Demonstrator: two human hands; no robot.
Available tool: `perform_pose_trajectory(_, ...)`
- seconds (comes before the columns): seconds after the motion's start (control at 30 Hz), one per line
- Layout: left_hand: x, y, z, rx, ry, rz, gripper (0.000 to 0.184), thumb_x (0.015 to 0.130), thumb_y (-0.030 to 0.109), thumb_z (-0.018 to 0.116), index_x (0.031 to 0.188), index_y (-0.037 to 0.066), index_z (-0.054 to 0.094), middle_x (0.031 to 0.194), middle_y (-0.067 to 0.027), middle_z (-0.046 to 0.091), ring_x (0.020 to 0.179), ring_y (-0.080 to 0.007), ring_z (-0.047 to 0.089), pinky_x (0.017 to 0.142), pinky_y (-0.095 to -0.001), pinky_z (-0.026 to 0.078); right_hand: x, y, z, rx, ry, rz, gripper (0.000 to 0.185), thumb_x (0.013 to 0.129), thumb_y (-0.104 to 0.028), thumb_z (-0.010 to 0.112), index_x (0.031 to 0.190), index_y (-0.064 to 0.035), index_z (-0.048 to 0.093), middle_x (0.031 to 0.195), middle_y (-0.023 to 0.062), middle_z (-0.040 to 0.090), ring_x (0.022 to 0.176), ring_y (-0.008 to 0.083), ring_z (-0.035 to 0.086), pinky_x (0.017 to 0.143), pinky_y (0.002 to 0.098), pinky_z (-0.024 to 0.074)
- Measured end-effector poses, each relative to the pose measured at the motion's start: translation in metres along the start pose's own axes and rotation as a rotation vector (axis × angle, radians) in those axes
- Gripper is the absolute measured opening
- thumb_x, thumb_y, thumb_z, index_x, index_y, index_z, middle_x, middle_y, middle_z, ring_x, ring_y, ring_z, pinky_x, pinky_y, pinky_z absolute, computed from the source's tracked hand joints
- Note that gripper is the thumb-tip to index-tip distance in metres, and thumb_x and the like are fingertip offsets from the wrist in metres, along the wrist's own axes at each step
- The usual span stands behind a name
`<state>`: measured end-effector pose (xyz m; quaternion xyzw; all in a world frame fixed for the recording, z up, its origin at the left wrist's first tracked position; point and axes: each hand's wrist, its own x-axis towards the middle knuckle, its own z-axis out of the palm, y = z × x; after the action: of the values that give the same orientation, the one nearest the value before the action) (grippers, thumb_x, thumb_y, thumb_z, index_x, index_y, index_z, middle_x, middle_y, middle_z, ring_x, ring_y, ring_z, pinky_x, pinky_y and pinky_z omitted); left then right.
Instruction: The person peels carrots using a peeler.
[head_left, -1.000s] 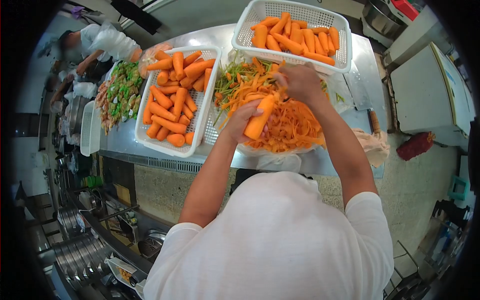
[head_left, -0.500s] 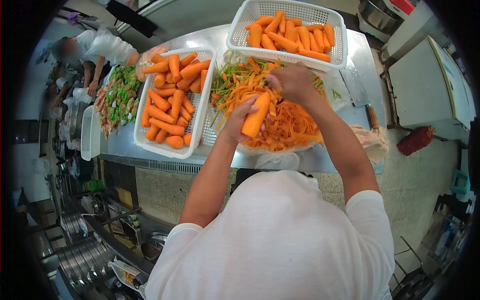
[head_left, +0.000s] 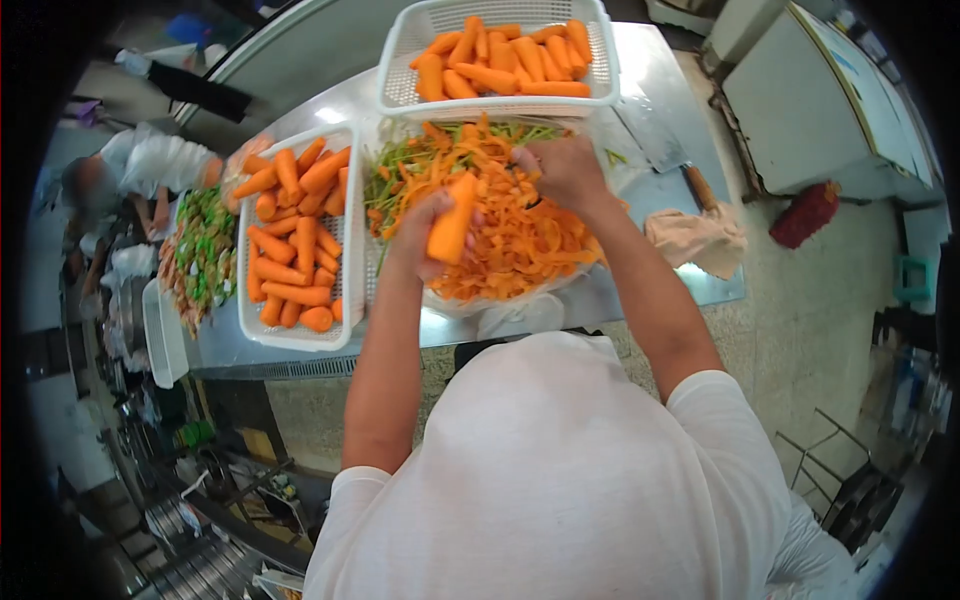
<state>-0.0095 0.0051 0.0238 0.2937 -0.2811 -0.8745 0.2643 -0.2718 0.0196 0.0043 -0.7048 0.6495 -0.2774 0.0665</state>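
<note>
My left hand (head_left: 415, 238) is closed around a thick peeled carrot (head_left: 452, 222), which tilts upright over a heap of carrot peels (head_left: 530, 255). To its right, my right hand (head_left: 568, 172) is closed on a peeler (head_left: 535, 203), of which only a small dark part shows; the fingers cover the rest. The peeler is apart from the carrot. Green stem trimmings (head_left: 392, 180) lie among the peels beyond my hands.
Whole carrots fill a white basket (head_left: 345, 290) at left; another white basket (head_left: 500, 108) at the back holds peeled carrots. A cleaver (head_left: 650, 135) and a cloth (head_left: 700, 240) lie at right on the metal table (head_left: 715, 285). Another person (head_left: 150, 165) works at far left, by green-and-orange pieces (head_left: 205, 245).
The view has shifted, so the table appears further left. My right hand with the peeler has moved away from the carrot, leaving a gap; my left hand still holds the carrot.
</note>
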Motion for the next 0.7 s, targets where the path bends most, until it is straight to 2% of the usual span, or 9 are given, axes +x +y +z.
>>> perform_pose_trajectory(0.03, 0.016, 0.012, 0.003, 0.062, 0.157, 0.025, 0.048, 0.098, 0.032, 0.056, 0.132, 0.001, 0.046, 0.1, -0.0212, 0.064, 0.077, -0.0268, 0.069, 0.07, -0.0383, 0.062, -0.008, 0.0, 0.005, 0.07, 0.013, 0.026, 0.045, 0.101, -0.042, 0.049, 0.078, -0.0096, 0.07, 0.07, 0.0131, 0.068, 0.072, 0.0362, 0.064, 0.081, 0.0497, 0.0416)
perform_pose_trajectory(0.1, 0.051, 0.039, 0.001, -0.052, -0.124, 0.248, 0.041, 0.101, 0.033, 0.055, 0.126, 0.0, 0.05, 0.11, -0.0233, 0.061, 0.101, -0.0305, 0.065, 0.098, -0.0455, 0.054, -0.019, -0.004, 0.007, 0.166, 0.012, 0.109, 0.045, 0.101, -0.041, 0.05, 0.075, -0.0088, 0.069, 0.067, 0.0134, 0.066, 0.067, 0.037, 0.063, 0.076, 0.0503, 0.0426)
perform_pose_trajectory(0.2, 0.047, 0.07, 0.053, -0.211, 0.025, 0.596, 0.043, 0.102, 0.03, 0.054, 0.131, -0.001, 0.052, 0.13, -0.0245, 0.053, 0.126, -0.0328, 0.052, 0.113, -0.0492, 0.04, -0.034, -0.002, 0.01, 0.268, 0.125, 0.17, 0.043, 0.101, -0.039, 0.052, 0.074, -0.0086, 0.068, 0.064, 0.0125, 0.064, 0.062, 0.0355, 0.061, 0.068, 0.0487, 0.0429)
perform_pose_trajectory(0.3, 0.024, 0.087, 0.04, 0.041, -0.012, 0.676, 0.051, 0.102, 0.027, 0.056, 0.143, -0.003, 0.046, 0.148, -0.0225, 0.042, 0.136, -0.034, 0.045, 0.114, -0.0501, 0.038, -0.045, 0.003, 0.003, 0.305, 0.191, 0.2, 0.043, 0.101, -0.038, 0.053, 0.073, -0.0082, 0.067, 0.061, 0.0121, 0.062, 0.059, 0.0345, 0.059, 0.064, 0.0478, 0.0433)
perform_pose_trajectory(0.43, -0.014, 0.093, -0.072, 0.95, 0.675, 0.749, 0.05, 0.099, 0.032, 0.06, 0.137, 0.0, 0.057, 0.14, -0.0174, 0.054, 0.129, -0.032, 0.052, 0.107, -0.0497, 0.043, -0.06, 0.007, -0.008, 0.264, 0.198, 0.181, 0.044, 0.101, -0.037, 0.054, 0.071, -0.0071, 0.065, 0.06, 0.0128, 0.06, 0.058, 0.0354, 0.059, 0.062, 0.0481, 0.0435)
perform_pose_trajectory(0.5, -0.058, 0.085, -0.119, 1.647, 1.065, 0.567, 0.05, 0.093, 0.036, 0.065, 0.135, 0.008, 0.062, 0.141, -0.0208, 0.054, 0.13, -0.0379, 0.052, 0.11, -0.0523, 0.04, -0.064, 0.002, -0.016, 0.334, 0.139, 0.195, 0.044, 0.101, -0.037, 0.054, 0.071, -0.0061, 0.064, 0.059, 0.0135, 0.059, 0.058, 0.0358, 0.059, 0.061, 0.0474, 0.0436)
perform_pose_trajectory(0.57, -0.092, 0.073, -0.189, 1.749, 1.236, -0.248, 0.055, 0.087, 0.039, 0.07, 0.136, 0.016, 0.063, 0.148, -0.0217, 0.048, 0.136, -0.0414, 0.046, 0.111, -0.0549, 0.037, -0.069, 0.002, -0.014, 0.341, 0.12, 0.182, 0.044, 0.101, -0.037, 0.054, 0.071, -0.0059, 0.064, 0.059, 0.0136, 0.059, 0.058, 0.0357, 0.059, 0.06, 0.0469, 0.0434)
perform_pose_trajectory(0.67, -0.134, 0.022, -0.194, 2.387, 1.2, -0.089, 0.058, 0.085, 0.037, 0.07, 0.139, 0.019, 0.06, 0.154, -0.0215, 0.041, 0.141, -0.041, 0.04, 0.112, -0.0571, 0.036, -0.067, 0.0, -0.01, 0.348, 0.089, 0.16, 0.043, 0.101, -0.036, 0.055, 0.071, -0.0056, 0.064, 0.059, 0.014, 0.058, 0.058, 0.0355, 0.059, 0.059, 0.0463, 0.0435)
perform_pose_trajectory(0.7, -0.135, 0.026, -0.181, 2.213, 1.193, -0.078, 0.066, 0.082, 0.036, 0.073, 0.143, 0.019, 0.055, 0.158, -0.0228, 0.035, 0.143, -0.0406, 0.038, 0.112, -0.0582, 0.035, -0.068, -0.001, -0.009, 0.345, 0.075, 0.162, 0.043, 0.101, -0.036, 0.055, 0.071, -0.0055, 0.063, 0.059, 0.0142, 0.058, 0.058, 0.0355, 0.059, 0.06, 0.0462, 0.0437)
